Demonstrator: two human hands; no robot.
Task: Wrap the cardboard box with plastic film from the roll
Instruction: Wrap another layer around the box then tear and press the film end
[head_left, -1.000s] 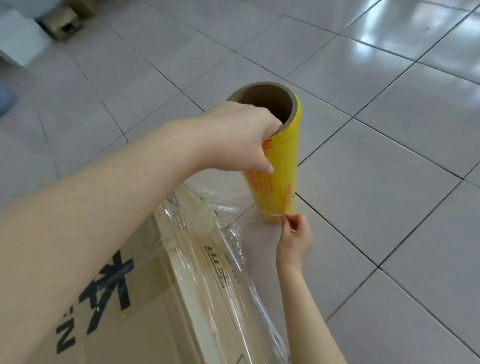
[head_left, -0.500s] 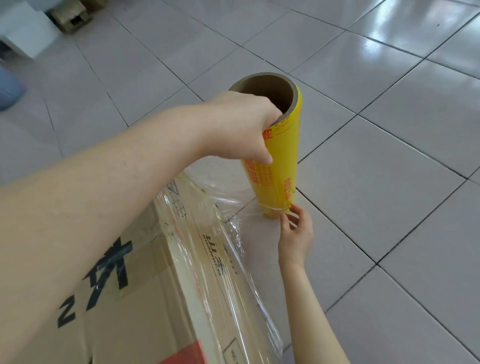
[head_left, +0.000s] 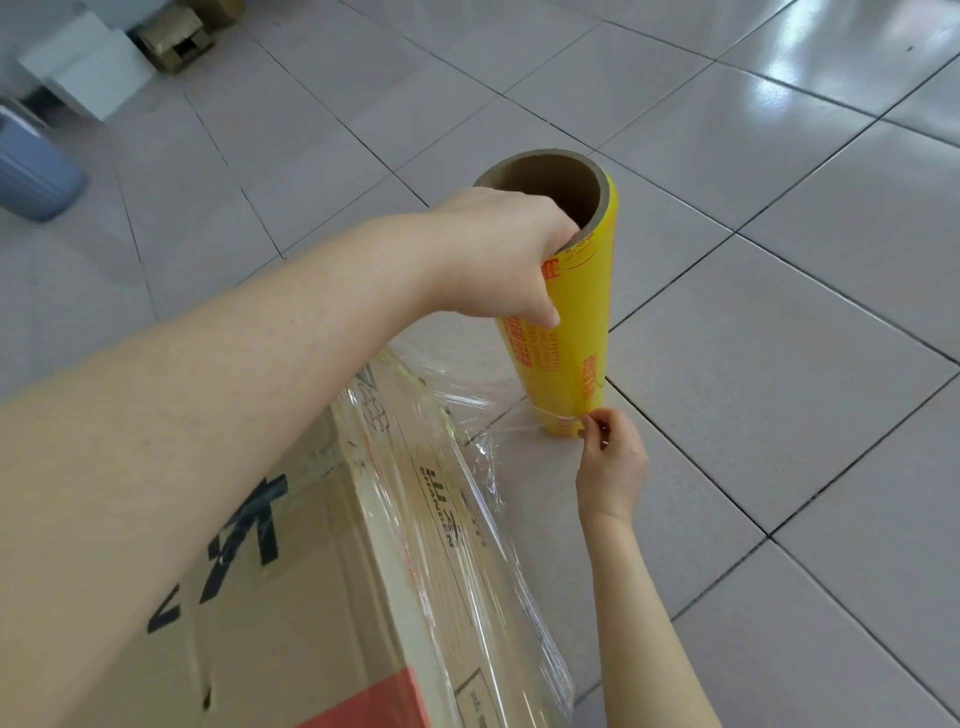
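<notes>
A yellow roll of plastic film (head_left: 574, 322) with a brown cardboard core stands upright on the tiled floor. My left hand (head_left: 501, 254) grips its top rim, fingers inside the core. My right hand (head_left: 608, 457) pinches the clear film (head_left: 498, 415) at the roll's bottom edge. That film stretches from the roll to the cardboard box (head_left: 322, 597) at the lower left. The box has black lettering, and film covers its right side.
The grey tiled floor (head_left: 753, 364) spreads to the right and behind the roll. A blue-grey bin (head_left: 31, 176) stands at the far left. White blocks (head_left: 83, 73) and a small brown carton (head_left: 174, 36) sit at the top left.
The view has shifted slightly, showing more of the box. My right hand's fingers have closed from spread to pinching the film at the roll's base. My left hand keeps its grip.
</notes>
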